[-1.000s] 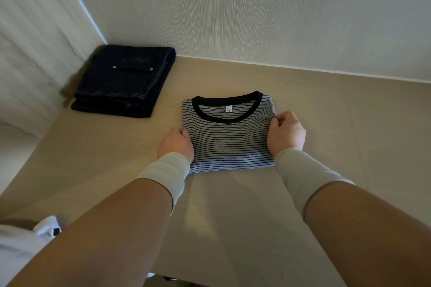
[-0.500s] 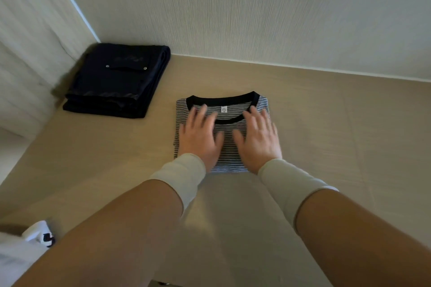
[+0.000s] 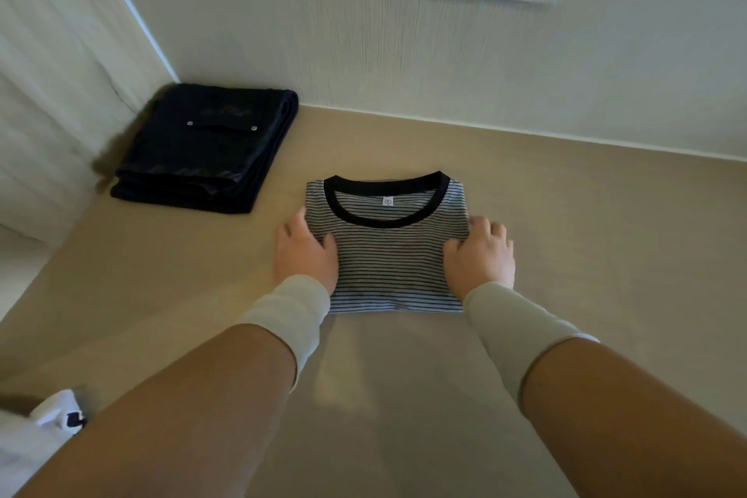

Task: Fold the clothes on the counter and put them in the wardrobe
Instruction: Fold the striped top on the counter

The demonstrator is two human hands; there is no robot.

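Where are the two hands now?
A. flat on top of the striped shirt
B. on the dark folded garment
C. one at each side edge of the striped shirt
C: the left hand and right hand flank the striped shirt.

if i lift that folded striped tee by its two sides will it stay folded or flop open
The striped tee is thin knit in loose stacked layers, so it will probably sag in the middle. The left hand and right hand sit at its side edges; fingers slid underneath would likely keep the fold. It looks light, and may slide on the smooth counter.
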